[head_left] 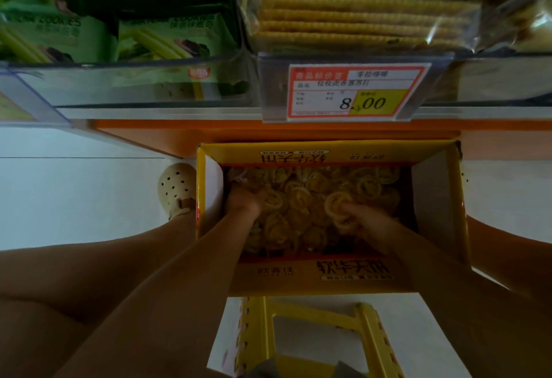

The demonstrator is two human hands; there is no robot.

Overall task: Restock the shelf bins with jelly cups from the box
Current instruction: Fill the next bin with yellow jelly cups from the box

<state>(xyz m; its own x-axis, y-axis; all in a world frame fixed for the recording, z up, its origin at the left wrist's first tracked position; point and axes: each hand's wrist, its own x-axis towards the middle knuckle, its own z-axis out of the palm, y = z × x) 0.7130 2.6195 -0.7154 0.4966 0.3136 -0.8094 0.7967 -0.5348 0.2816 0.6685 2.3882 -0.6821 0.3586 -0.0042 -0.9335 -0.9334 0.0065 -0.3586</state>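
Note:
An open yellow cardboard box (436, 198) sits on the floor below the shelf, filled with several yellow jelly cups (301, 195). Both my hands are down inside it. My left hand (243, 201) is dug into the cups at the box's left side, its fingers curled around some and partly buried. My right hand (363, 218) grips a cluster of jelly cups (339, 209) near the middle right, fingers curled round them.
Above the box, clear shelf bins hold green cookie packs (167, 40) on the left and wrapped yellow crackers (358, 19) on the right, with a red price tag (355, 92). A yellow plastic stool (263, 333) stands under me. My shoe (176, 189) is left of the box.

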